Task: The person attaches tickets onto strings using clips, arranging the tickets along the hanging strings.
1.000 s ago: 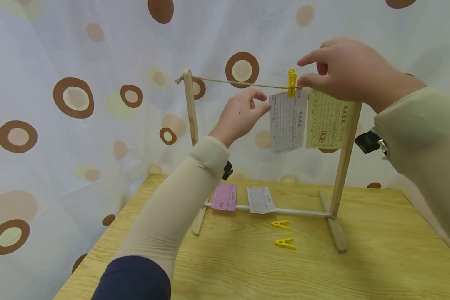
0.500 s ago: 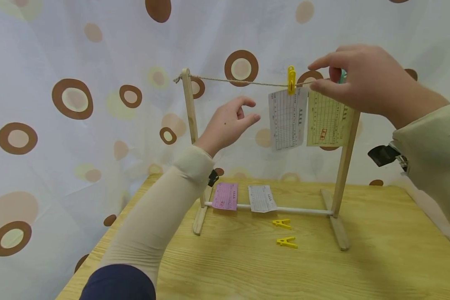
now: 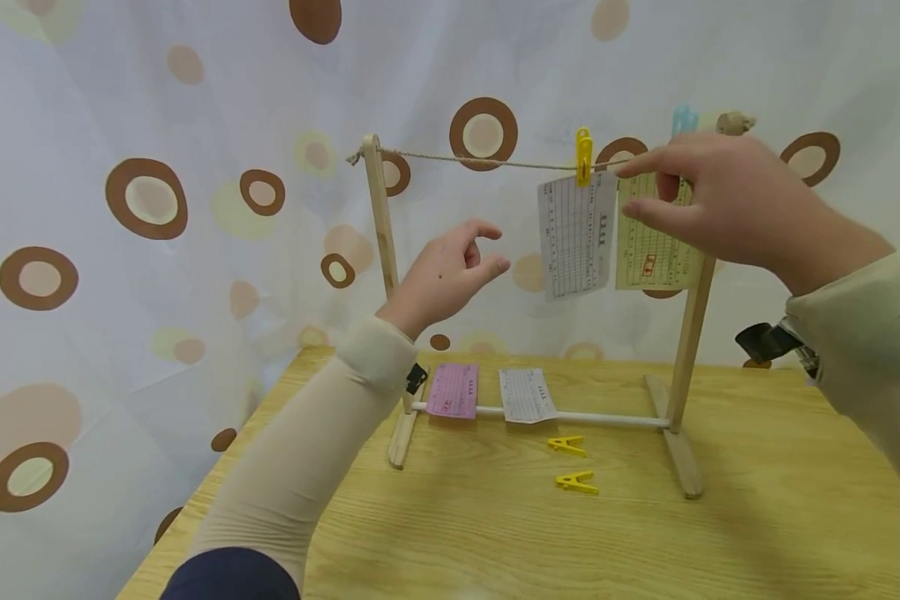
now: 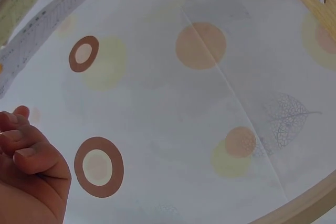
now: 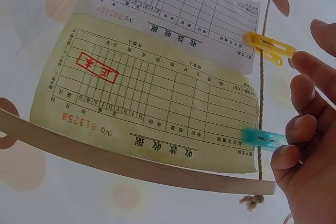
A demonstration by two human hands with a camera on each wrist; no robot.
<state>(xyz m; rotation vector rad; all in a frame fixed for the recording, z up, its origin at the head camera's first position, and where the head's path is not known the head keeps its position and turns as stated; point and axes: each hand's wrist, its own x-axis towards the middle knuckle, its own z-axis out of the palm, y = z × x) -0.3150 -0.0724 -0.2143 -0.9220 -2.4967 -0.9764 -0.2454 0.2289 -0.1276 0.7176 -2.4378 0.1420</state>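
A white receipt slip (image 3: 574,242) hangs from the twine (image 3: 465,162), with a yellow clothespin (image 3: 583,157) on its top edge. Beside it hangs a pale yellow receipt slip (image 5: 152,95) with a red stamp, under a teal clothespin (image 5: 257,138). My right hand (image 3: 727,196) is in front of the yellow slip, thumb and forefinger apart, holding nothing. In the right wrist view its fingers overlap the teal clothespin's end. My left hand (image 3: 450,275) hovers in the air left of the white slip, fingers loosely bent and holding nothing.
A wooden frame (image 3: 692,342) on the table (image 3: 495,533) carries the twine. Near its low white rod (image 3: 615,419) lie a pink slip (image 3: 453,392) and another white slip (image 3: 527,395). Two yellow clothespins (image 3: 567,446) lie in front of the rod.
My left hand has drawn away from the white slip, down and left. My right hand has moved right and down from the yellow clothespin. The hanging white slip stays on the twine.
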